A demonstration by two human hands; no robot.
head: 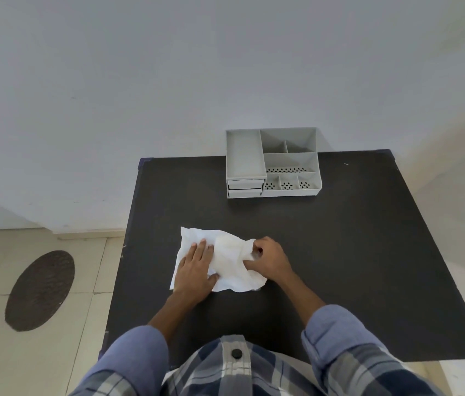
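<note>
Probably, left hand (195, 270) spread flat pins the white tissue (231, 252) to the counter (340, 252) while right hand (268, 258) pinches its bunched edge just beside it, so a hard tug could tear or drag it.

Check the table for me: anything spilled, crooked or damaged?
Nothing spilled or broken. The white crumpled cloth lies bunched on the black table, its right edge pinched by the right hand while the left hand presses it flat. The grey plastic compartment organiser sits square at the far edge.
</note>
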